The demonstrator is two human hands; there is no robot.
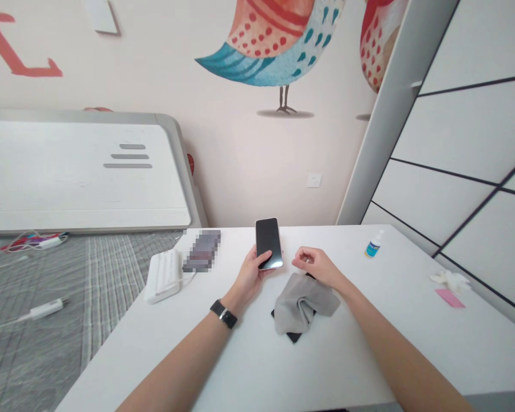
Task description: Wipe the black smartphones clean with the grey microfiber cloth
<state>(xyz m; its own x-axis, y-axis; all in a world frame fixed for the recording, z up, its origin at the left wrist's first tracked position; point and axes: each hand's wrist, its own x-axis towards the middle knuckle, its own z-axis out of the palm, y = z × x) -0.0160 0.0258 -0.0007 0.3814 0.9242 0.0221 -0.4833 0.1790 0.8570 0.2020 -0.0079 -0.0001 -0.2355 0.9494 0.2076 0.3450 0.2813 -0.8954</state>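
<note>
white table (253,372), phone (268,237) with long axis toward wall (257,177)

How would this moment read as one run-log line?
left hand: holding phone | right hand: curled, near grey cloth | bottle: upright on table

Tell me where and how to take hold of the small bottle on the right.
Probably best around the labelled body of the bottle, coming from its left, where the right hand is: it stands upright, and the body is broader than the narrow white top.
</note>
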